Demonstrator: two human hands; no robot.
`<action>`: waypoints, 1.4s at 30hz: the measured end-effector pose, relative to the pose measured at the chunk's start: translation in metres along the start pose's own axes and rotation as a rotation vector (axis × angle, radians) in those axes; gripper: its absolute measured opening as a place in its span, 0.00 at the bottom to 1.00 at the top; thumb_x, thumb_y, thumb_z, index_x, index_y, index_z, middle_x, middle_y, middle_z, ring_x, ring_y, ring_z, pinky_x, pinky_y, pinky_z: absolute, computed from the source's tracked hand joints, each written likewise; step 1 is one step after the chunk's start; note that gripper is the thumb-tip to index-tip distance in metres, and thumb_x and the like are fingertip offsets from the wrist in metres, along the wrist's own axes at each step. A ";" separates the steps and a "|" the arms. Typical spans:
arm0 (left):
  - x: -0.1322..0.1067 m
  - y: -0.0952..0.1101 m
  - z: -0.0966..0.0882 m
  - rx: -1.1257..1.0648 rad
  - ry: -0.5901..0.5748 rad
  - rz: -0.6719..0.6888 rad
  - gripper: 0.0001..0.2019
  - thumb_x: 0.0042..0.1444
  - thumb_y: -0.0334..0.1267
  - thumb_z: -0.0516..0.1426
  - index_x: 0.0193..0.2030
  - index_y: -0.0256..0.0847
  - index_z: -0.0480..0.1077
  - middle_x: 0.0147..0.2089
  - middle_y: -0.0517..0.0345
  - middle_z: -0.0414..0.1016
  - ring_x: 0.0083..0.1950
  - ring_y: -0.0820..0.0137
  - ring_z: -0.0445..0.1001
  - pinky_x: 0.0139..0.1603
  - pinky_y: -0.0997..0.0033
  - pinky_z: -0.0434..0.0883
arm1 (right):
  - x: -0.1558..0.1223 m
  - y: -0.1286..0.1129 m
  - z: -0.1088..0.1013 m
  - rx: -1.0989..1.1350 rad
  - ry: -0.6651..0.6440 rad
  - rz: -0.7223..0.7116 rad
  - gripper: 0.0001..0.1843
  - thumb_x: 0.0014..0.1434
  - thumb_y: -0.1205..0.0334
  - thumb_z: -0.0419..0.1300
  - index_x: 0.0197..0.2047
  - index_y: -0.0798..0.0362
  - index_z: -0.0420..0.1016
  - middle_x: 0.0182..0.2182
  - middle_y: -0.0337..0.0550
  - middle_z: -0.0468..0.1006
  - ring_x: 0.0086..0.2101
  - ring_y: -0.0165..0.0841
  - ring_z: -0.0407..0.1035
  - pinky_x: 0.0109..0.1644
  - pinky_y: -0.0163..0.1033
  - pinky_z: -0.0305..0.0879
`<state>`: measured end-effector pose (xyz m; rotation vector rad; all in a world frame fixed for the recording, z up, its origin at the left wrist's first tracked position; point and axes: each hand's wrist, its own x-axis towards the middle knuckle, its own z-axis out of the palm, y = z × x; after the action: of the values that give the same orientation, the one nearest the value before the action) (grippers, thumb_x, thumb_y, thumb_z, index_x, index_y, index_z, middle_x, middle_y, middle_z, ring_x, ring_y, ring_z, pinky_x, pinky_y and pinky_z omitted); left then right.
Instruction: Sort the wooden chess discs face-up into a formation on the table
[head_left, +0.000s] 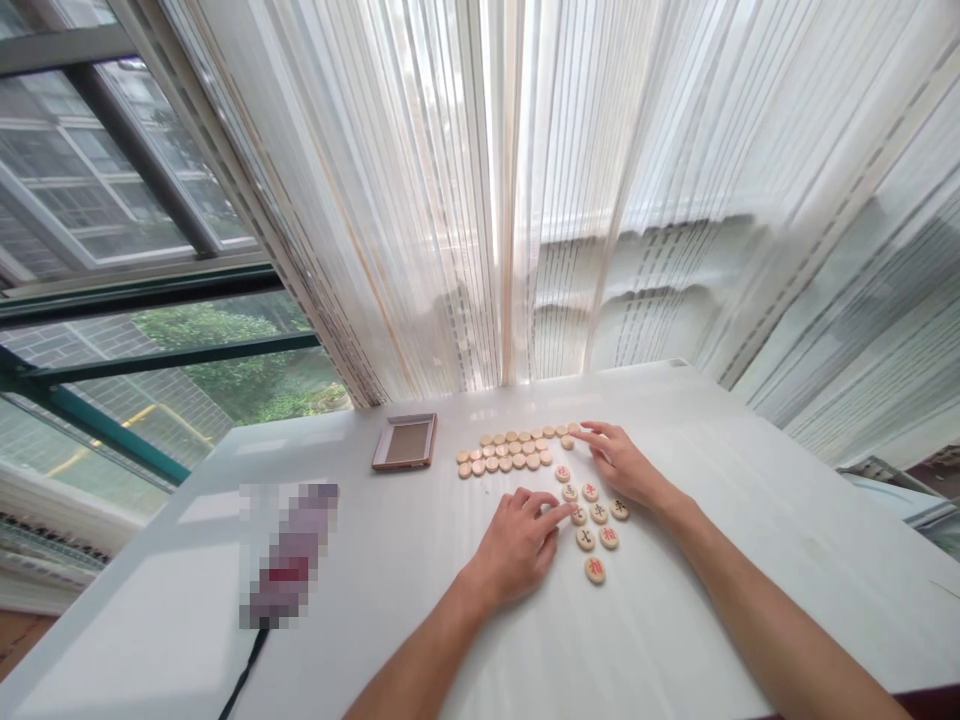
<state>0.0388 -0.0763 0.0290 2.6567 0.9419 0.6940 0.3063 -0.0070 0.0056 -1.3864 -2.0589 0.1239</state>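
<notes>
Round wooden chess pieces lie on a white table point(720, 600). Two neat rows of blank-side-up pieces point(510, 452) run across the far middle. Closer in, a loose cluster of face-up pieces point(598, 514) shows red and black characters. My left hand point(517, 545) rests palm down, its forefinger stretched onto a piece at the cluster's left edge. My right hand point(622, 462) lies flat beyond the cluster, fingers reaching to the right end of the rows and touching a piece there.
A small brown tray-like box point(406, 441) sits left of the rows. A blurred-out object point(289, 555) with a black cable lies at the left. Sheer curtains point(570, 200) hang behind the table; a window point(112, 250) is at the left.
</notes>
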 end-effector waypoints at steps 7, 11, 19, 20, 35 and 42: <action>-0.001 -0.008 -0.002 -0.255 0.108 -0.080 0.19 0.62 0.28 0.53 0.58 0.46 0.67 0.49 0.53 0.74 0.45 0.65 0.72 0.51 0.60 0.70 | 0.010 0.008 0.004 -0.057 -0.068 0.028 0.24 0.66 0.66 0.48 0.62 0.47 0.68 0.62 0.46 0.70 0.57 0.45 0.64 0.63 0.54 0.61; -0.003 -0.012 -0.004 -0.245 0.110 -0.058 0.14 0.62 0.28 0.53 0.51 0.44 0.71 0.46 0.52 0.75 0.46 0.63 0.72 0.51 0.60 0.70 | 0.009 0.006 -0.001 -0.027 -0.043 0.065 0.16 0.65 0.60 0.52 0.53 0.47 0.74 0.56 0.47 0.75 0.56 0.43 0.67 0.62 0.51 0.63; -0.006 -0.016 -0.010 -0.254 0.143 -0.108 0.11 0.63 0.29 0.53 0.49 0.43 0.72 0.43 0.53 0.75 0.40 0.67 0.73 0.46 0.64 0.72 | 0.003 -0.006 -0.022 0.055 -0.009 0.180 0.12 0.63 0.52 0.55 0.42 0.46 0.77 0.39 0.45 0.81 0.40 0.42 0.75 0.45 0.47 0.71; -0.006 -0.016 -0.010 -0.259 0.151 -0.108 0.11 0.63 0.29 0.53 0.49 0.43 0.72 0.42 0.53 0.75 0.40 0.67 0.73 0.46 0.65 0.72 | 0.004 -0.010 -0.024 0.087 -0.014 0.192 0.13 0.63 0.51 0.55 0.43 0.47 0.77 0.40 0.45 0.81 0.40 0.41 0.75 0.43 0.46 0.72; -0.004 -0.016 -0.006 -0.288 0.448 -0.086 0.13 0.62 0.37 0.59 0.53 0.43 0.67 0.43 0.54 0.75 0.36 0.70 0.73 0.38 0.68 0.74 | -0.006 -0.127 -0.021 1.073 -0.391 0.463 0.17 0.59 0.46 0.64 0.42 0.51 0.73 0.38 0.44 0.80 0.35 0.33 0.73 0.38 0.38 0.68; -0.004 -0.012 -0.008 -0.331 0.389 -0.112 0.09 0.63 0.40 0.58 0.48 0.43 0.70 0.38 0.55 0.75 0.35 0.70 0.71 0.37 0.69 0.73 | -0.009 -0.133 -0.016 1.023 -0.419 0.401 0.18 0.62 0.43 0.60 0.39 0.50 0.75 0.35 0.41 0.78 0.32 0.31 0.69 0.40 0.39 0.67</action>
<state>0.0256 -0.0694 0.0303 2.2044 0.9583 1.2480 0.2113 -0.0775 0.0694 -1.0905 -1.5309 1.5036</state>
